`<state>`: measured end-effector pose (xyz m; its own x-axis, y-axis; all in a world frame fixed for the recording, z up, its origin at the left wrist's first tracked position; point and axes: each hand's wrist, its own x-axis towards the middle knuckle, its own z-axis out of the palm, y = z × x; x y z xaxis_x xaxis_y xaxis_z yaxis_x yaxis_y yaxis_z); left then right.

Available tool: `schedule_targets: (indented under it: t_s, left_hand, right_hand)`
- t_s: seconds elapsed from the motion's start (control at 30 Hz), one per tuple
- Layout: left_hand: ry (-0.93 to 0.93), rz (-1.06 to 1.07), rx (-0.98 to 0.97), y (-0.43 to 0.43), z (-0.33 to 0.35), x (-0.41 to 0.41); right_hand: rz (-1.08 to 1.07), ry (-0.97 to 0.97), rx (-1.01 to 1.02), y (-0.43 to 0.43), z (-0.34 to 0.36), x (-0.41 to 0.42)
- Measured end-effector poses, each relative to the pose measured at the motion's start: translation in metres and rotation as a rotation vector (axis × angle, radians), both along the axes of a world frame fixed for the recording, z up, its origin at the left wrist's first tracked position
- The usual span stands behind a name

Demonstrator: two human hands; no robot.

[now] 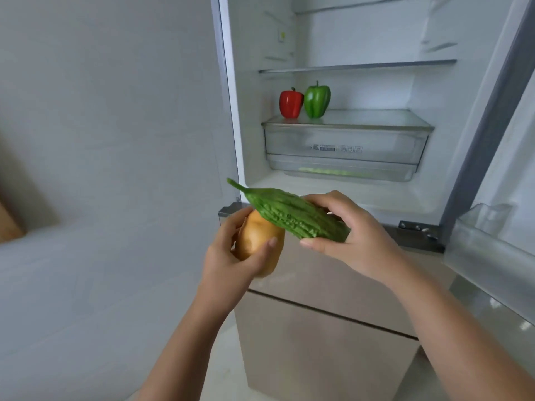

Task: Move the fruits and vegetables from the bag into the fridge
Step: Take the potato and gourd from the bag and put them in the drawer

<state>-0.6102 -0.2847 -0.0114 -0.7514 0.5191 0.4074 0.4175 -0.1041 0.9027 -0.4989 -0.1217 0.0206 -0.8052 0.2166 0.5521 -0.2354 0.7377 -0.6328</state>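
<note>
Head cam looks down at both hands right in front of the open fridge (252, 111); left hand (225, 259) is wrapped around a tan potato (254, 235), thumb across its front, and right hand (359, 238) is gripping a bumpy green bitter gourd (292, 215) by its fat end; so both hands are full, nothing loose. The gourd's long axis runs from the right palm out to the far left, stem tip pointing up-left, and its middle passes just over the top of the potato; can't tell if they actually touch.

The bit that matters imo: the glass shelf (376, 117) over the clear crisper drawer (347, 140) sits farther in and higher than the hands, a little to the right; a red pepper (291, 103) and a green pepper (317, 101) already stand side by side on it, taking up only its left end. Right hand is the nearer one to the stretch right of the peppers, so I'd guess the gourd goes in first, probably turned to lie along the shelf; potato would follow.

Another shelf (356, 66) sits higher up; a door bin (486, 256) hangs at near right; closed beige drawer fronts (318, 357) are below the hands; plain white wall (115, 111) to the left; the bag isn't in view.
</note>
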Motion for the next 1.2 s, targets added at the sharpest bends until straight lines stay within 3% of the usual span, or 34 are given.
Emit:
schedule_targets:
  t_s: [0.17,0.53,0.7,1.0,1.2]
  left_hand:
    - [0.004,-0.061,0.1,0.036,0.012,-0.061]
    - [0.06,-0.243,0.134,0.121,0.039,-0.183]
    - [0.053,-0.272,0.136,0.16,0.032,-0.199]
    - [0.039,-0.284,0.184,0.219,0.044,-0.215]
    - [0.049,-0.266,0.18,0.24,0.046,-0.225]
  right_hand:
    - [-0.028,0.043,0.099,0.025,0.024,-0.045]
    - [-0.357,0.066,0.38,0.098,0.056,-0.114]
    - [-0.524,0.067,0.528,0.137,0.064,-0.125]
    - [-0.56,0.129,0.737,0.22,0.086,-0.165]
    - [-0.576,-0.075,0.696,0.281,0.086,-0.18]
